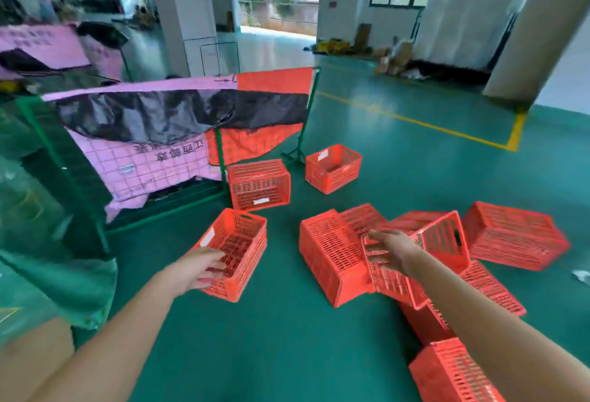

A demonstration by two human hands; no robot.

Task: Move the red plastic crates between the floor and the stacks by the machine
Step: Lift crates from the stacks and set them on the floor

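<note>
Head view, crate-handling area. The left hand (204,269) is lying across the near rim of an upright crate (247,232) standing open side up on the green floor (287,344). The thumb is pointing into the opening, but blur is hiding whether the fingers are closing round the rim, so the grip cannot be told. The right hand (394,253) is reaching over the raised near edge of a tilted crate (388,283). Its fingers are spreading nearly straight on the rim, touching it without clasping it. This crate is leaning against a crate on its side (329,255) to its left. It is also touching a heap of crates (517,235) spreading to the right and toward the lower right corner. Beyond the upright crate an overturned crate (258,184) is sitting just beside the base of a green frame (220,159) draped with pink and black sheets. Another open crate (332,168) is standing near the frame's foot. Bare floor is lying between the two hands and running forward to a yellow line (415,120).
</note>
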